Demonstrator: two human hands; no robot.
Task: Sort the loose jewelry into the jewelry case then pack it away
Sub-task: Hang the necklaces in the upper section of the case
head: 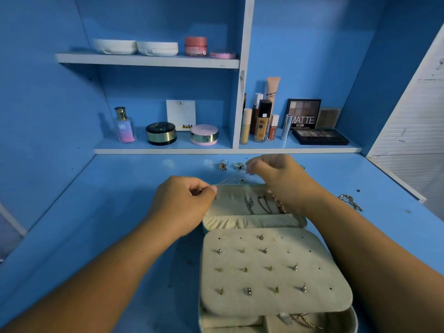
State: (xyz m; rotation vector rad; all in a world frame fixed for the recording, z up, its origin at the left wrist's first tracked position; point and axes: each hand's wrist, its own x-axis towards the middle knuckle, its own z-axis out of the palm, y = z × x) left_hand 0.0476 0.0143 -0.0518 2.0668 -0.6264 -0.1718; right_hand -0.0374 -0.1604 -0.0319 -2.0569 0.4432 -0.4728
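An open cream jewelry case (pixel 254 222) lies on the blue desk. Its earring flap (pixel 271 267) carries several studs, and several chains (pixel 264 204) hang in the upper lid. My left hand (pixel 185 200) pinches a small piece at the lid's top left corner. My right hand (pixel 276 171) is raised over the lid's far edge and pinches a thin pale necklace (pixel 236 179) that stretches toward my left hand. Two rings (pixel 231 165) lie on the desk beyond the case. A loose gold chain (pixel 350 201) lies to the right.
Shelves (pixel 149 60) behind the desk hold cosmetics: a perfume bottle (pixel 124 124), compacts (pixel 204 135), foundation bottles (pixel 262 121) and eyeshadow palettes (pixel 319 137). A white slatted panel (pixel 413 131) stands at the right.
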